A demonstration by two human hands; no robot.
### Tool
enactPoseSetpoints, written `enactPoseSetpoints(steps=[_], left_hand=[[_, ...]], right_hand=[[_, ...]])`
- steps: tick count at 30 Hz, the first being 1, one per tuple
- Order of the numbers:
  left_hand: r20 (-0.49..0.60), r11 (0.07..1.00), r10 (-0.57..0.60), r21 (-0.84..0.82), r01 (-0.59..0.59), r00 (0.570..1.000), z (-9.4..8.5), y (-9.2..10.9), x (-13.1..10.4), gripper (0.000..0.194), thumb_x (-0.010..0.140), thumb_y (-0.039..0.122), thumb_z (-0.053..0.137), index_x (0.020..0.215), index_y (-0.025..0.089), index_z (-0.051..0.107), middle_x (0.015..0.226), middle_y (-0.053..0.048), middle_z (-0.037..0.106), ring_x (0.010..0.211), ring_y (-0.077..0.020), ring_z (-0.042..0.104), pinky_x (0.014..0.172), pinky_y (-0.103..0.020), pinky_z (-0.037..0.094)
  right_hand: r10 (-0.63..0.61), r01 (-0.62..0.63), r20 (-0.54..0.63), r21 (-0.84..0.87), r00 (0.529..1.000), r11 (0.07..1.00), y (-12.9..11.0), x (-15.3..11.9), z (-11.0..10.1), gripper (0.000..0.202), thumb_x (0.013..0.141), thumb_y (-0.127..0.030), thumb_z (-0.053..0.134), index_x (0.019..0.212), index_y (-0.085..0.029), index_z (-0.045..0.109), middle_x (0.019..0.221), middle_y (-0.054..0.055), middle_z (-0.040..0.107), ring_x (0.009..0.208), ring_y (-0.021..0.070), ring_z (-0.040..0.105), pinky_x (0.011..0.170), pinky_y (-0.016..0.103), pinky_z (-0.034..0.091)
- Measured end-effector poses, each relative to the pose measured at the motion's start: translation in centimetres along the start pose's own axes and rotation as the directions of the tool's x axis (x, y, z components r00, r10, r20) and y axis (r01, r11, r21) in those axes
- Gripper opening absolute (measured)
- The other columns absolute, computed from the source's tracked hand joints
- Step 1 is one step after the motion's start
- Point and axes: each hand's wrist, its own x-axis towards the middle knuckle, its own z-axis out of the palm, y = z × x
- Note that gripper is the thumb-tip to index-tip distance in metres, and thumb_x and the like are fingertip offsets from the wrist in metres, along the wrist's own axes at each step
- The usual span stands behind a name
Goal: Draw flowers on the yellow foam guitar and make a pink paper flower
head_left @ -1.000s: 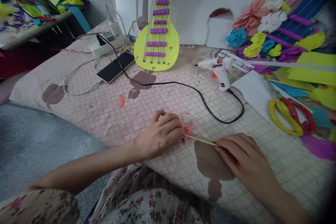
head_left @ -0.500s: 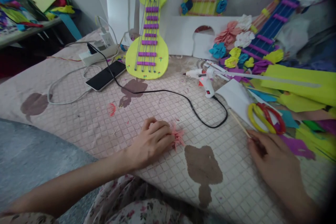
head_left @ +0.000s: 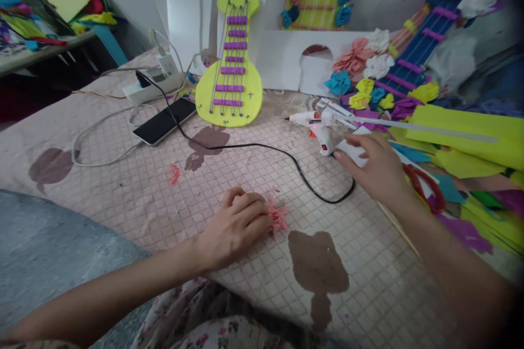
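My left hand [head_left: 239,226] rests on the table with its fingers curled over a pink fringed paper flower [head_left: 279,218]; the flower's spiky end sticks out to the right. Close to the white glue gun [head_left: 321,139], my right hand [head_left: 374,166] hangs with thumb and fingers apart and nothing between them. The glue gun lies on its side, a small red light lit, a long glue stick [head_left: 417,124] running out of its back. Under my right forearm, a thin wooden stick [head_left: 399,229] lies on the table, partly hidden.
Red-handled scissors [head_left: 426,188] lie among coloured paper scraps [head_left: 470,158] at right. A black cord [head_left: 254,145] crosses the table past a phone [head_left: 166,121] and a power strip [head_left: 143,87]. A yellow paper guitar [head_left: 229,87] leans at the back, beside a flower-covered blue one [head_left: 421,54].
My right hand has let go of the wooden stick and moved up and left towards the glue gun, its fingers opening. My left hand stays on the pink flower.
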Motion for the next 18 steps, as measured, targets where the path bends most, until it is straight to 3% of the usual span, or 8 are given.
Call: enactPoseSetpoints(steps=[2, 4, 8, 11, 14, 18], left_hand=[[0.005, 1.0, 0.006, 0.007, -0.006, 1.0, 0.1, 0.0, -0.1, 0.013, 0.094, 0.018, 0.046, 0.093, 0.017, 0.06, 0.093, -0.003, 0.064, 0.099, -0.0187, 0.051, 0.091, -0.04, 0.033], [0.011, 1.0, 0.017, 0.015, -0.017, 1.0, 0.2, -0.1, -0.2, 0.012, 0.094, 0.018, 0.048, 0.094, 0.017, 0.059, 0.093, -0.003, 0.064, 0.1, -0.0191, 0.051, 0.09, -0.04, 0.034], [0.01, 0.999, 0.033, 0.014, -0.033, 0.999, 0.2, -0.3, -0.3, 0.011, 0.094, 0.017, 0.048, 0.097, 0.017, 0.058, 0.093, -0.002, 0.064, 0.101, -0.0194, 0.05, 0.09, -0.04, 0.033], [0.012, 0.999, 0.039, 0.003, -0.039, 0.999, 0.0, -0.3, -0.3, 0.013, 0.094, 0.015, 0.046, 0.099, 0.018, 0.058, 0.094, -0.002, 0.064, 0.101, -0.0192, 0.05, 0.09, -0.04, 0.033], [0.03, 0.999, 0.034, -0.013, -0.034, 0.999, -0.3, -0.3, -0.2, 0.017, 0.096, 0.016, 0.042, 0.1, 0.018, 0.058, 0.094, -0.002, 0.063, 0.104, -0.0194, 0.049, 0.092, -0.041, 0.032], [0.029, 0.999, 0.038, -0.03, -0.037, 0.999, -0.5, -0.3, -0.2, 0.022, 0.097, 0.017, 0.038, 0.101, 0.018, 0.059, 0.095, -0.001, 0.063, 0.105, -0.0188, 0.049, 0.092, -0.039, 0.032]], right_hand=[[0.022, -0.024, 0.055, 0.036, 0.998, 0.999, -0.1, 2.6, 1.6, 0.043, 0.076, -0.041, 0.063, 0.108, -0.012, 0.061, 0.097, 0.012, 0.064, 0.086, 0.0241, 0.059, 0.068, 0.035, 0.047], [0.064, -0.075, 0.152, 0.069, 0.986, 0.995, -0.4, 4.4, 2.9, 0.038, 0.075, -0.043, 0.064, 0.097, -0.012, 0.065, 0.084, 0.009, 0.066, 0.073, 0.0204, 0.059, 0.064, 0.034, 0.045], [0.109, -0.154, 0.287, 0.138, 0.952, 0.978, -1.6, 5.4, 3.6, 0.042, 0.078, -0.046, 0.056, 0.089, -0.007, 0.066, 0.076, 0.006, 0.066, 0.071, 0.0177, 0.06, 0.065, 0.031, 0.042], [0.149, -0.214, 0.289, 0.208, 0.946, 0.954, -2.7, 4.3, 2.7, 0.046, 0.081, -0.045, 0.049, 0.09, -0.003, 0.065, 0.077, 0.005, 0.065, 0.08, 0.0196, 0.061, 0.07, 0.031, 0.041], [0.203, -0.263, 0.22, 0.292, 0.954, 0.919, -3.4, 2.3, 0.7, 0.034, 0.082, -0.041, 0.053, 0.072, -0.011, 0.064, 0.072, 0.004, 0.066, 0.076, 0.0187, 0.061, 0.071, 0.032, 0.044], [0.073, -0.154, 0.292, 0.266, 0.954, 0.951, -2.7, -0.6, -2.4, 0.034, 0.08, -0.05, 0.058, 0.064, -0.02, 0.061, 0.07, 0.004, 0.066, 0.074, 0.0199, 0.061, 0.071, 0.033, 0.047]])
